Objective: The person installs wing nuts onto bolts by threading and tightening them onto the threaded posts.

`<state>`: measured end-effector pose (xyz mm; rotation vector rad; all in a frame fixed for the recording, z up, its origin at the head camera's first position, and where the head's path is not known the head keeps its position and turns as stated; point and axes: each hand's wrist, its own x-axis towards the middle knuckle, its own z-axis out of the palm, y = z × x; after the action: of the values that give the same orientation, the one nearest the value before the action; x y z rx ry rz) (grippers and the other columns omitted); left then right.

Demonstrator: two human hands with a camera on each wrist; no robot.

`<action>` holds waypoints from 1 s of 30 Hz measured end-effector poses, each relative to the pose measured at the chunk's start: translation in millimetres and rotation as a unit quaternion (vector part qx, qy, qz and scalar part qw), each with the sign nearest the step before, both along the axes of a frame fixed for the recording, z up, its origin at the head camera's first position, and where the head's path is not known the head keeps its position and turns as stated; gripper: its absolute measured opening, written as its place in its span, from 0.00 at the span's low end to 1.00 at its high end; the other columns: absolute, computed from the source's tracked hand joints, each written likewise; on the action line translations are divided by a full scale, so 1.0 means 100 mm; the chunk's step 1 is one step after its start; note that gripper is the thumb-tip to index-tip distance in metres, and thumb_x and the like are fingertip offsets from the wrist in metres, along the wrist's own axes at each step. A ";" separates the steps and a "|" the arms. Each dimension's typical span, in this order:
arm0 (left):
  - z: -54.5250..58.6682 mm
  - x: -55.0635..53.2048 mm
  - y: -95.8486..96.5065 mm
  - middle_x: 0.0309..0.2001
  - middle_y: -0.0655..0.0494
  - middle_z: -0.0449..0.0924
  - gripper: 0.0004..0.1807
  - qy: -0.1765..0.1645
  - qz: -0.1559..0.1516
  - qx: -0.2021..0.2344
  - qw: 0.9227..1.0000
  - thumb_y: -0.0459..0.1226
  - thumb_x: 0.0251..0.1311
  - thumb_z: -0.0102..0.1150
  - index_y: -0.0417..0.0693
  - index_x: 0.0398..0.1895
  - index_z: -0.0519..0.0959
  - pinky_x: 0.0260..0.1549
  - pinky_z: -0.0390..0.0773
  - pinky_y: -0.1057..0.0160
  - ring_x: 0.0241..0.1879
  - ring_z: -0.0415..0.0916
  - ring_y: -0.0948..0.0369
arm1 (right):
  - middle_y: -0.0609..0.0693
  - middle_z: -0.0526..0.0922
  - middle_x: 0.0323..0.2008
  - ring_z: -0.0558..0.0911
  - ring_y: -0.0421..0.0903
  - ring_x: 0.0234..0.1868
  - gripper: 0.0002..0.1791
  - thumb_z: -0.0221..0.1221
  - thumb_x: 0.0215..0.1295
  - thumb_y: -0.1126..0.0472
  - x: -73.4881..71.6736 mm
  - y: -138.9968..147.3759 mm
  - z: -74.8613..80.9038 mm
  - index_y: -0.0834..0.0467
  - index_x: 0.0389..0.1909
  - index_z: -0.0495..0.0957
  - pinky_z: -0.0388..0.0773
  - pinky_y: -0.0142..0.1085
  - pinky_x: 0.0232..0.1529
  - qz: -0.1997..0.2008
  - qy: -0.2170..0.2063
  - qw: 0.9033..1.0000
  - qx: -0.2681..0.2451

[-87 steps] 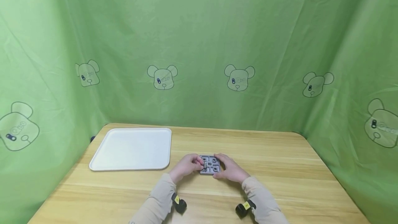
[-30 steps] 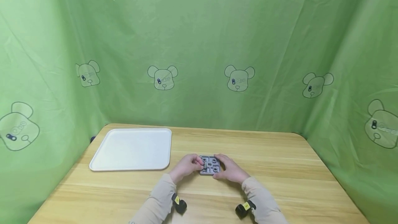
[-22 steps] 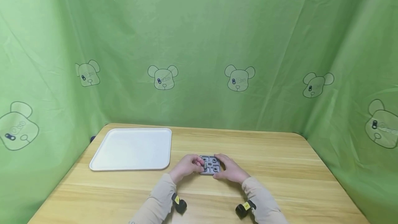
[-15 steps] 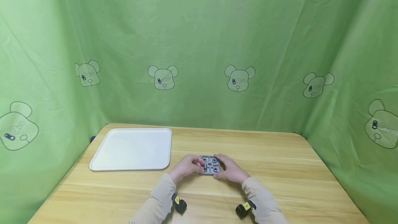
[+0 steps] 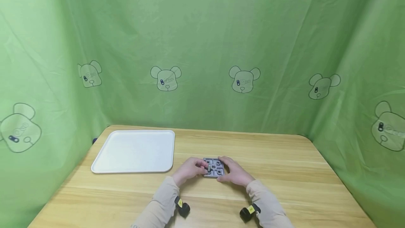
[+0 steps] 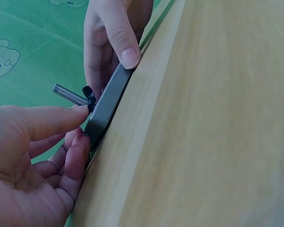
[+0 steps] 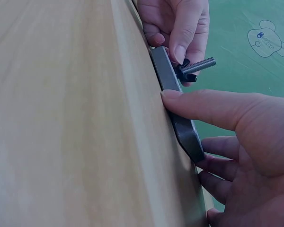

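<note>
A square grey metal plate with recessed holes lies on the wooden table, in front of the person. From its left part a threaded bolt sticks up, carrying a black wing nut low down, close to the plate. The left hand has its thumb and fingers at the wing nut, pinching it; part of the nut is hidden behind them. Across the plate's right side, the right hand grips it, thumb on the near edge and fingers on the far edge.
A white rectangular tray lies at the table's back left, left of the plate. Green curtains printed with bear heads hang behind and on both sides. Black wrist cameras sit on both sleeves.
The left thumb and fingertips shift slightly around the wing nut. The right hand, plate and tray stay in place.
</note>
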<state>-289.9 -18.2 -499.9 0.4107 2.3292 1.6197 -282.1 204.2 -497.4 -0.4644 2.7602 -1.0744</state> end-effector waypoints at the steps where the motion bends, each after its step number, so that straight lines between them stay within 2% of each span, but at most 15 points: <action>1: 0.00 0.00 0.00 0.29 0.56 0.78 0.10 0.004 -0.002 -0.002 1.000 0.28 0.53 0.63 0.38 0.40 0.83 0.25 0.71 0.71 0.27 0.69 0.65 | 0.64 0.62 0.71 0.61 0.66 0.71 0.51 0.73 0.45 0.53 0.00 0.00 0.00 0.59 0.71 0.61 0.55 0.64 0.69 0.001 0.001 1.000 0.000; 7: 0.05 0.04 -0.02 0.29 0.57 0.78 0.07 0.025 -0.008 -0.007 1.000 0.30 0.55 0.62 0.40 0.38 0.83 0.25 0.72 0.70 0.28 0.70 0.65 | 0.64 0.62 0.71 0.62 0.66 0.70 0.50 0.73 0.45 0.53 -0.01 0.01 0.00 0.59 0.71 0.62 0.55 0.64 0.68 0.004 0.002 1.000 -0.004; 12: 0.03 0.01 0.00 0.30 0.55 0.77 0.06 0.009 0.008 -0.012 1.000 0.30 0.56 0.61 0.39 0.37 0.81 0.26 0.71 0.70 0.28 0.69 0.63 | 0.64 0.63 0.70 0.62 0.66 0.70 0.50 0.73 0.45 0.53 -0.01 0.01 0.00 0.60 0.71 0.62 0.55 0.64 0.68 0.006 0.004 1.000 -0.007; 19: 0.01 -0.01 0.01 0.29 0.55 0.74 0.06 0.025 0.019 -0.018 0.999 0.30 0.55 0.62 0.38 0.36 0.78 0.26 0.70 0.69 0.28 0.68 0.63 | 0.65 0.63 0.70 0.62 0.67 0.70 0.50 0.73 0.45 0.53 -0.02 0.01 0.00 0.60 0.71 0.62 0.55 0.64 0.69 0.005 0.005 1.000 -0.005; 30: 0.00 -0.01 0.01 0.29 0.57 0.73 0.06 0.030 0.024 -0.024 0.999 0.31 0.54 0.63 0.40 0.34 0.76 0.28 0.69 0.69 0.29 0.68 0.63 | 0.65 0.62 0.71 0.62 0.67 0.70 0.50 0.73 0.45 0.52 -0.03 0.01 -0.02 0.59 0.71 0.62 0.55 0.64 0.68 0.007 0.006 1.000 -0.007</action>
<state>-291.2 -17.5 -500.2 0.4015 2.4344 1.5891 -285.3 205.6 -499.4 -0.4935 2.7566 -1.0904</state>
